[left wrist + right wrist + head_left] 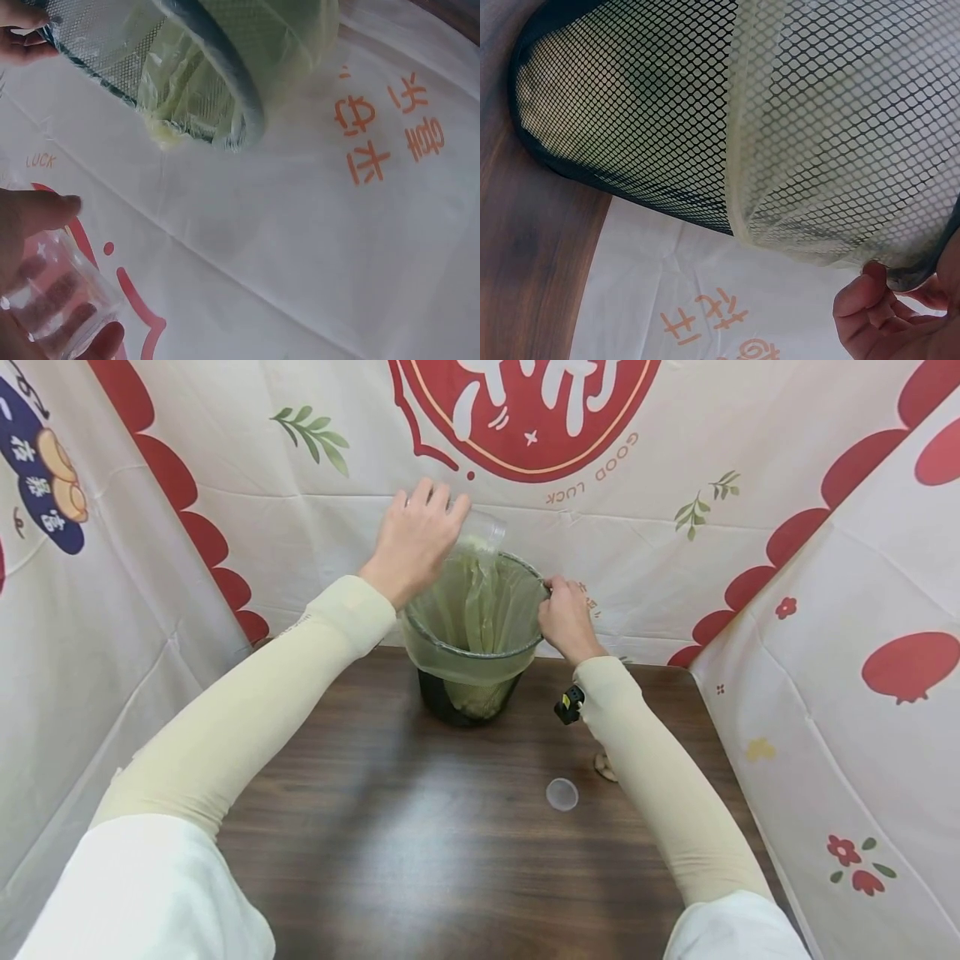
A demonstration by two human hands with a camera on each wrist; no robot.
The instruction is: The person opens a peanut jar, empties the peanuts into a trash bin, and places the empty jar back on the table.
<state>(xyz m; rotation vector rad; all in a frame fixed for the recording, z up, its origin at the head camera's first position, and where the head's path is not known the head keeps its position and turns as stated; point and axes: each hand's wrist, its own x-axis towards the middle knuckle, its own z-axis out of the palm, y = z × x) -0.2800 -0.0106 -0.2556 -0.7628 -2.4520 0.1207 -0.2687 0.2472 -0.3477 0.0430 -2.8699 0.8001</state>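
Note:
A black mesh waste bin (pixel 442 697) stands at the back of the table, lined with a pale yellow-green plastic bag (pixel 468 668) folded over its rim. My left hand (pixel 420 539) grips a clear plastic cup (pixel 487 529), tilted on its side above the bin's far left rim. The left wrist view shows fingers wrapped around that cup (pixel 67 292), which looks see-through. On the bin's right side, my right hand (pixel 567 620) pinches the rim and the bag's edge between thumb and fingers. The right wrist view shows the bag stretched over the mesh (pixel 667 97).
A small round translucent lid (pixel 562 794) lies on the brown wooden table (pixel 420 860). Beside it, several beige pieces (pixel 604 767) are partly hidden by my right forearm. Printed white cloth (pixel 600 543) hangs close behind the bin and on both sides.

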